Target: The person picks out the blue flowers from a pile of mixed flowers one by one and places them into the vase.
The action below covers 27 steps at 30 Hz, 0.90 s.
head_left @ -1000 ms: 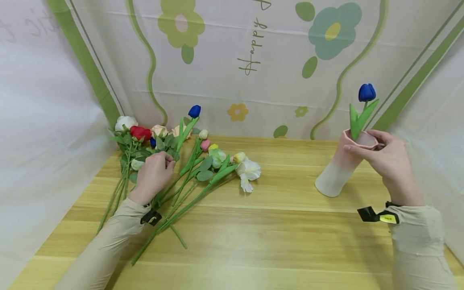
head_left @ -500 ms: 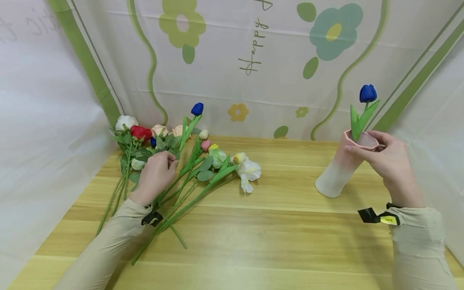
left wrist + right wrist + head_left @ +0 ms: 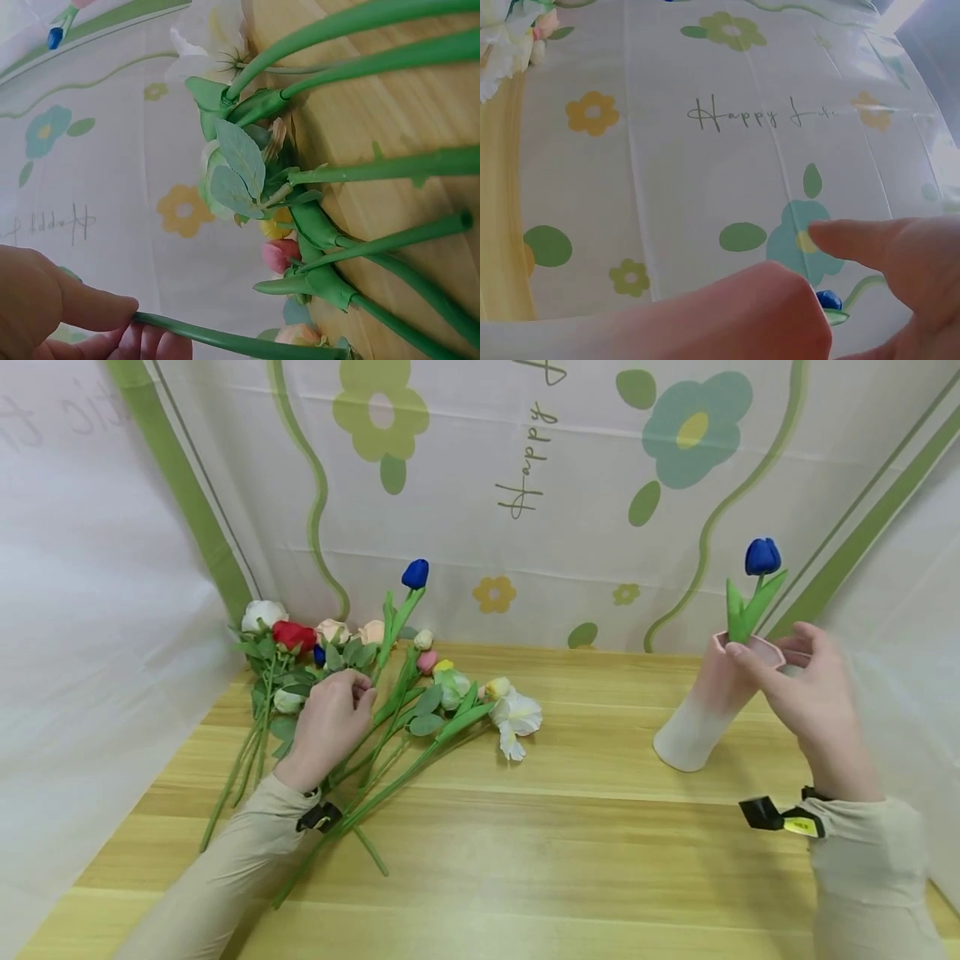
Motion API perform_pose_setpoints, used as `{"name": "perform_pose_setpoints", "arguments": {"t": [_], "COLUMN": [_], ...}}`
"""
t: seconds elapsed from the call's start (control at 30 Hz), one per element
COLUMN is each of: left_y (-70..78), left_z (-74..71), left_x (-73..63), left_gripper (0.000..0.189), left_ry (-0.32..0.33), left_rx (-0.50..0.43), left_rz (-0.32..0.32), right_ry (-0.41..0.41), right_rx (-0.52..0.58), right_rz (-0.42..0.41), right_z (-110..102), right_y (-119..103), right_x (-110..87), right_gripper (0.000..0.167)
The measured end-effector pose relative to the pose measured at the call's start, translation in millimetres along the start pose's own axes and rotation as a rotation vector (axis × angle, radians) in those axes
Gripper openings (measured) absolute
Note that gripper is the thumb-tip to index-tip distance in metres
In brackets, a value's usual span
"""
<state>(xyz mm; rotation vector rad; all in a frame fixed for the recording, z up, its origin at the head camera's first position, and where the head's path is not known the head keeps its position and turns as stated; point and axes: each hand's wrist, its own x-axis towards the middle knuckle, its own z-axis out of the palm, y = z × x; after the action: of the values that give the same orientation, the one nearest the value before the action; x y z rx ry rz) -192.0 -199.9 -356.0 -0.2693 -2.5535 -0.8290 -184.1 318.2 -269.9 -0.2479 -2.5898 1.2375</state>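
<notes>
My left hand (image 3: 333,718) pinches the green stem (image 3: 225,340) of a blue tulip (image 3: 416,574), whose head stands above the other flowers. Between thumb and fingertips the stem's end shows in the left wrist view. My right hand (image 3: 817,702) is at the rim of a pink-and-white vase (image 3: 701,714), its thumb straight and its fingers loosely spread behind the rim. In the right wrist view a gap shows between a straight digit and the vase (image 3: 765,319). A second blue tulip (image 3: 762,557) stands in the vase, its lower stem hidden inside.
On the table's left lie a red rose (image 3: 294,636), a white rose (image 3: 263,615) and pale peach roses (image 3: 332,632). Several long-stemmed flowers, among them a white ruffled bloom (image 3: 517,718), lie across the wooden table (image 3: 525,860). A printed cloth (image 3: 585,552) hangs behind.
My left hand has shifted slightly right, and its blue tulip has risen and moved right. The right hand's fingers have loosened and lifted from the vase rim. The vase stays in place.
</notes>
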Motion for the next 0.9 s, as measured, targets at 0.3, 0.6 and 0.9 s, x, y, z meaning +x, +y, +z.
{"name": "perform_pose_setpoints", "arguments": {"t": [0.3, 0.6, 0.9], "left_y": [5.4, 25.0, 45.1], "left_z": [-0.2, -1.6, -7.8], "left_x": [-2.2, -6.3, -15.2], "left_gripper": [0.009, 0.008, 0.007], "left_ry": [0.011, 0.035, 0.048], "left_rx": [-0.011, -0.037, -0.085], "left_rz": [0.023, 0.107, 0.200], "right_ry": [0.386, 0.264, 0.001], "right_rx": [0.029, 0.119, 0.183], "right_rz": [-0.141, -0.460, -0.575], "right_z": [12.7, 54.7, 108.2], "right_y": [-24.8, -49.6, -70.4], "right_x": [-18.8, -50.4, -68.4], "right_gripper": [0.062, 0.033, 0.023]}}
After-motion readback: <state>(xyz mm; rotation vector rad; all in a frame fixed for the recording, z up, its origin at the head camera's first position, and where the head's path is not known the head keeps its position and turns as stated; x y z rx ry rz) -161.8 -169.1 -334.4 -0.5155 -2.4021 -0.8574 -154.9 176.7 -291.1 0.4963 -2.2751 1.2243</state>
